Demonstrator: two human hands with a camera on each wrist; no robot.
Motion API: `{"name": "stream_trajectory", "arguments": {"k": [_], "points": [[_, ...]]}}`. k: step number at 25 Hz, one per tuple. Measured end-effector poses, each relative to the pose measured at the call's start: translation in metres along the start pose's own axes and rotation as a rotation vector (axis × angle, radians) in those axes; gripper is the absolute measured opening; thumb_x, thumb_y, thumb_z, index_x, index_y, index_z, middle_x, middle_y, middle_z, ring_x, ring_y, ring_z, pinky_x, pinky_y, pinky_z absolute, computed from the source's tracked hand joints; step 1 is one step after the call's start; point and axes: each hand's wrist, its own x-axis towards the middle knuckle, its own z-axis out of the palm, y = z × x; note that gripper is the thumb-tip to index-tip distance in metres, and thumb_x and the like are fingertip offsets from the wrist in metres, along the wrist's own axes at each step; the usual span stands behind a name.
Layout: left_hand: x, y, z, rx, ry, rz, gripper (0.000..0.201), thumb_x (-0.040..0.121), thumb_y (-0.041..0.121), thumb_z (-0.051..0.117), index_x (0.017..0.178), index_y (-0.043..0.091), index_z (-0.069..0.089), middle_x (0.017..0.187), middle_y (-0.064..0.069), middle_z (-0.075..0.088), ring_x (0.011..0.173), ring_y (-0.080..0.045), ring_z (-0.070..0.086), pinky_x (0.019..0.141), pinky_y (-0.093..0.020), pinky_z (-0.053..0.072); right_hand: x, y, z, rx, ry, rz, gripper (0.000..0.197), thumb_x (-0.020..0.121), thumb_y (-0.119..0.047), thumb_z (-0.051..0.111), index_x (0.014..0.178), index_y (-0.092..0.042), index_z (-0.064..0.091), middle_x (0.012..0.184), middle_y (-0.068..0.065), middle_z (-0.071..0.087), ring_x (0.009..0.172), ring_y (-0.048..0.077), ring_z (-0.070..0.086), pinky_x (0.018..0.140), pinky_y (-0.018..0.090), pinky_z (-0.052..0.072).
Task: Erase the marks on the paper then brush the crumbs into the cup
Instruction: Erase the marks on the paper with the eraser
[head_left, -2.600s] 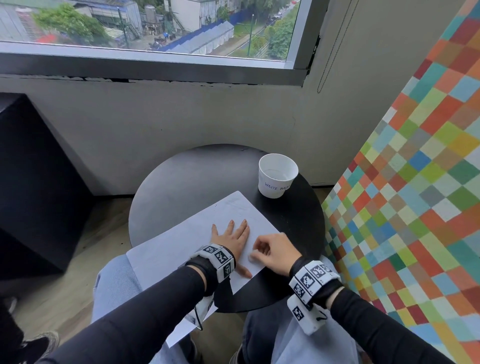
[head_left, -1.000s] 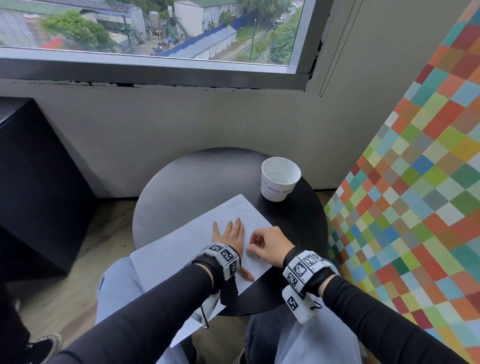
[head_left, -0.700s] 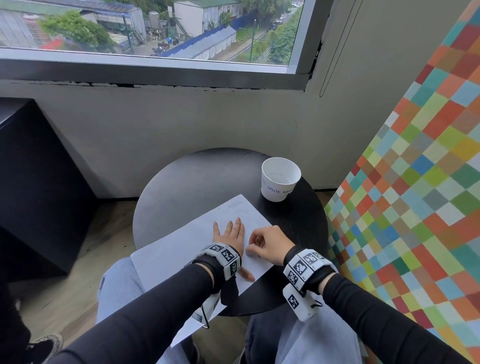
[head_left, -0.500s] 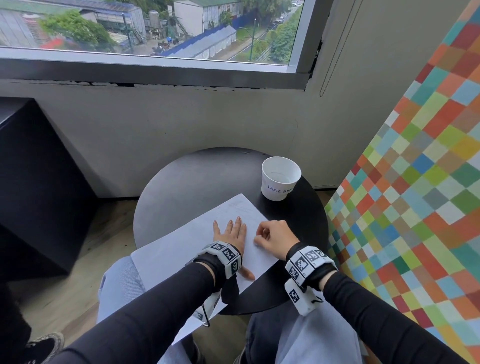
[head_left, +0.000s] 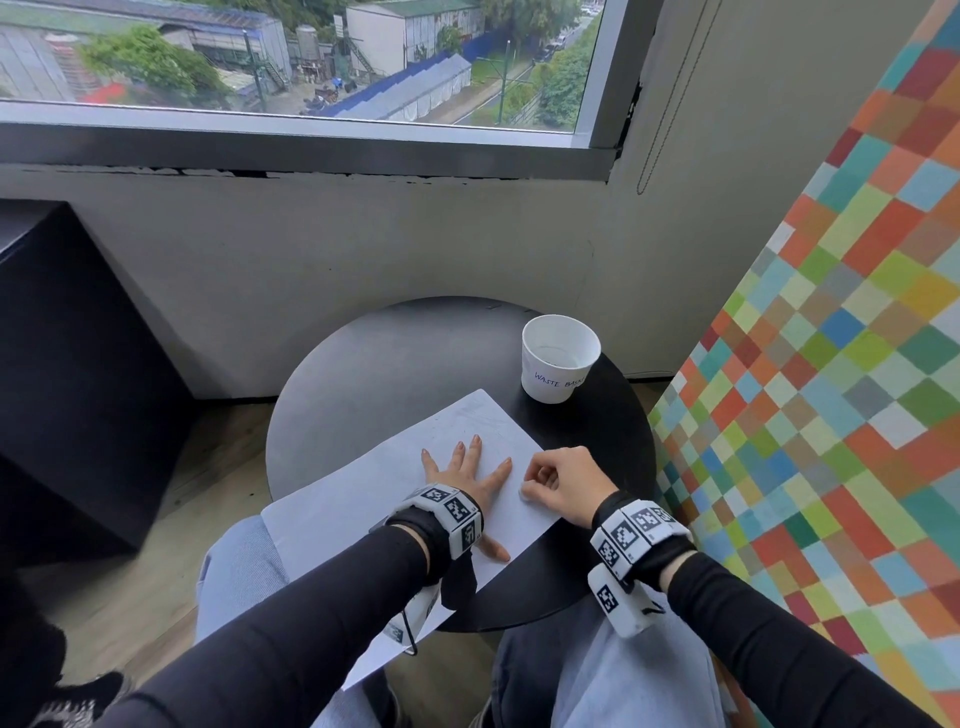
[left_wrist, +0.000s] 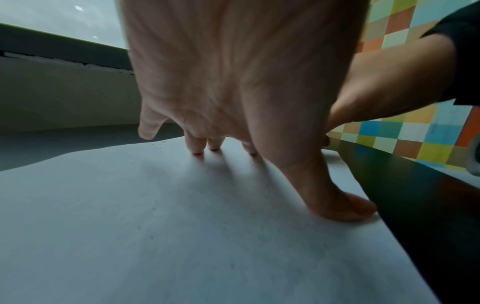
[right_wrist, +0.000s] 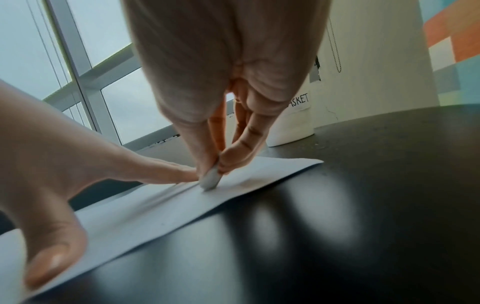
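A white sheet of paper (head_left: 363, 499) lies across the round black table (head_left: 384, 374) and overhangs its near edge. My left hand (head_left: 467, 478) presses flat on the paper with straight fingers. Just right of it, my right hand (head_left: 561, 486) pinches a small white eraser (head_left: 525, 494) whose tip touches the paper near its right edge. The right wrist view shows the eraser (right_wrist: 211, 180) between thumb and fingertips, beside the left index finger (right_wrist: 166, 171). Small dark crumbs (left_wrist: 161, 143) dot the paper's far part. A white paper cup (head_left: 558, 358) marked "WASTE BASKET" stands at the table's far right.
A wall with coloured squares (head_left: 831, 364) rises close on the right. A grey wall below a window (head_left: 311, 57) stands behind the table. A black cabinet (head_left: 67, 364) is at the left. My knees in light jeans (head_left: 234, 577) sit under the paper's overhang.
My right hand with the eraser has slid back and forth over the paper's right part, now sitting slightly farther right. The left hand has stayed pressed on the sheet.
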Motion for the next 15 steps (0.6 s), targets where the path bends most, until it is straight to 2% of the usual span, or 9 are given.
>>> {"name": "stream_trajectory", "arguments": {"k": [2,3,6,9,10,13,15], "points": [[-0.0010,0.0003,-0.0012,-0.001,-0.010,-0.004,0.130,0.069,0.072,0.072,0.154,0.037,-0.020,0.158,-0.015,-0.031,0.149,-0.036,-0.019,0.109,-0.075,0.000,-0.0022,-0.0022,0.0005,0.007,-0.103,-0.027,0.009,0.074,-0.024,0.078,0.077,-0.017,0.073,0.071,0.001,0.065,0.061,0.005,0.054,0.065,0.017,0.050],[-0.0013,0.0007,-0.0019,0.003,-0.016,-0.005,0.130,0.069,0.072,0.073,0.153,0.038,-0.020,0.158,-0.015,-0.031,0.149,-0.036,-0.019,0.109,-0.075,0.000,-0.0018,-0.0026,0.0004,-0.002,-0.100,-0.029,0.010,0.073,-0.025,0.078,0.077,-0.016,0.074,0.072,0.002,0.066,0.063,0.006,0.055,0.066,0.019,0.051],[-0.0002,0.0017,-0.0041,0.015,-0.020,-0.007,0.130,0.069,0.071,0.073,0.153,0.039,-0.021,0.158,-0.015,-0.031,0.149,-0.036,-0.018,0.108,-0.076,0.000,0.0026,-0.0007,-0.0020,-0.014,0.021,0.009,0.012,0.076,-0.021,0.076,0.079,-0.011,0.072,0.073,0.002,0.064,0.061,0.006,0.052,0.066,0.023,0.051],[0.0003,0.0013,-0.0029,0.014,-0.018,-0.014,0.130,0.068,0.072,0.073,0.153,0.039,-0.021,0.158,-0.014,-0.032,0.149,-0.036,-0.018,0.108,-0.076,0.000,0.0007,0.0016,-0.0023,0.000,-0.125,-0.021,0.012,0.074,-0.026,0.080,0.078,-0.017,0.074,0.074,0.003,0.066,0.064,0.009,0.058,0.066,0.020,0.052],[0.0011,0.0009,-0.0024,0.017,-0.018,-0.015,0.130,0.068,0.073,0.073,0.152,0.039,-0.021,0.158,-0.014,-0.032,0.149,-0.036,-0.018,0.107,-0.076,0.000,0.0008,0.0020,-0.0017,-0.005,-0.128,-0.021,0.013,0.073,-0.028,0.080,0.078,-0.018,0.074,0.076,0.003,0.067,0.066,0.010,0.059,0.066,0.019,0.053],[0.0028,0.0015,-0.0022,0.013,-0.023,-0.017,0.131,0.068,0.072,0.073,0.152,0.040,-0.022,0.158,-0.014,-0.032,0.149,-0.036,-0.018,0.107,-0.077,0.000,-0.0001,0.0005,0.0021,0.014,0.011,0.012,0.012,0.074,-0.025,0.078,0.079,-0.015,0.074,0.075,0.001,0.066,0.063,0.005,0.054,0.062,0.014,0.048],[0.0019,0.0021,-0.0027,0.007,-0.021,-0.023,0.131,0.068,0.072,0.074,0.152,0.039,-0.021,0.158,-0.014,-0.032,0.149,-0.036,-0.018,0.106,-0.078,0.001,-0.0042,-0.0019,0.0056,0.028,-0.056,-0.030,0.011,0.075,-0.025,0.078,0.080,-0.016,0.074,0.074,-0.001,0.066,0.063,0.005,0.056,0.064,0.013,0.049]]}}
